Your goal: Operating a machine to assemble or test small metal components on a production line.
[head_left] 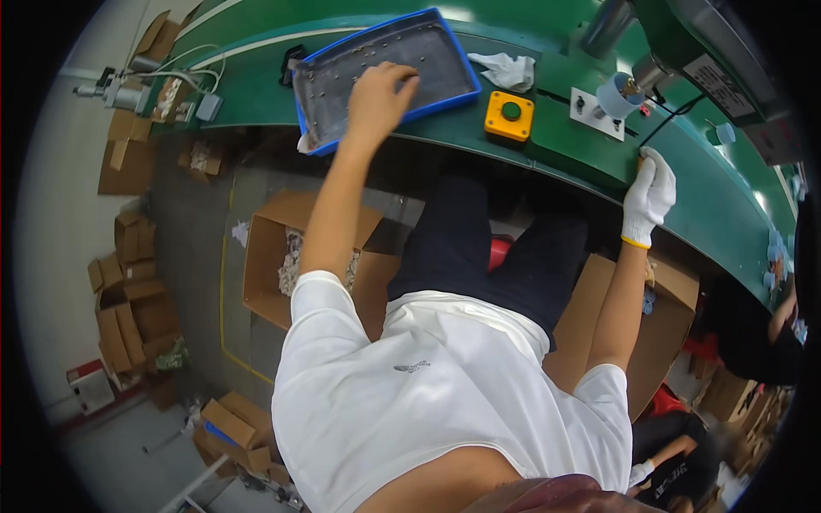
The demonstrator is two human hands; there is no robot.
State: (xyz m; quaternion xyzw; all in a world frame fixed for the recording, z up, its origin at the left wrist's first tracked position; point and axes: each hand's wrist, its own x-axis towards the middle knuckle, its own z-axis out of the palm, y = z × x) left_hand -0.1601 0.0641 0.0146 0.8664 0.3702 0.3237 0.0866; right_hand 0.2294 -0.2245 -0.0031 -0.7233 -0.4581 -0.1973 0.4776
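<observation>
My bare left hand [379, 101] is over a blue-rimmed tray [451, 101] with a dark grey bottom. Its fingers are bent together; whether a part sits between them is hidden. Several tiny metal parts [391, 40] lie scattered in the tray. In a white knit glove, my right hand [650, 195] is closed at the bench's front edge, right of the green machine base [581, 147]. A thin black rod [673, 121] runs from the machine down to its fingertips, where a small orange-brown bit shows. What the glove grips cannot be made out.
Between my hands sit a yellow box with a green button [510, 114] and a crumpled white cloth [506, 72]. A green machine head [718, 60] overhangs a light-blue cup [617, 96] and metal plate [596, 114]. Cardboard boxes [265, 256] flank my legs. Another person [676, 457] is at lower right.
</observation>
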